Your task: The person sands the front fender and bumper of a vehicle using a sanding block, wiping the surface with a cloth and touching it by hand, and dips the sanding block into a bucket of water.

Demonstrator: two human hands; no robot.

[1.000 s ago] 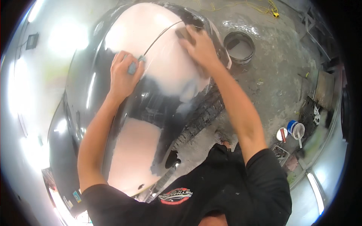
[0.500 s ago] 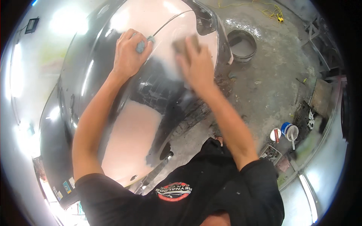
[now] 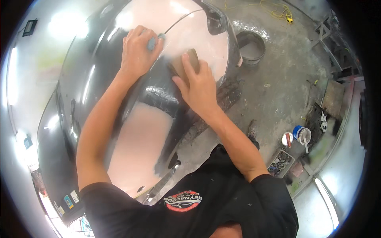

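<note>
Your right hand (image 3: 200, 85) presses flat on a brown sanding block (image 3: 186, 63) at upper centre of the frame, fingers spread over it, arm stretched forward. Your left hand (image 3: 137, 51) sits just left, fingers curled around a small grey pad (image 3: 152, 41) against the car panel (image 3: 198, 35). A bucket (image 3: 251, 47) stands upper right.

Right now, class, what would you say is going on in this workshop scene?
A person in a black T-shirt leans over a dark car body whose panels carry broad pale pink filler patches. The right hand presses a brown sanding block flat on the edge of the upper patch. The left hand rests on the panel beside it, fingers curled over a small grey-blue pad. On the concrete floor stand a round bucket and some small tins.
</note>
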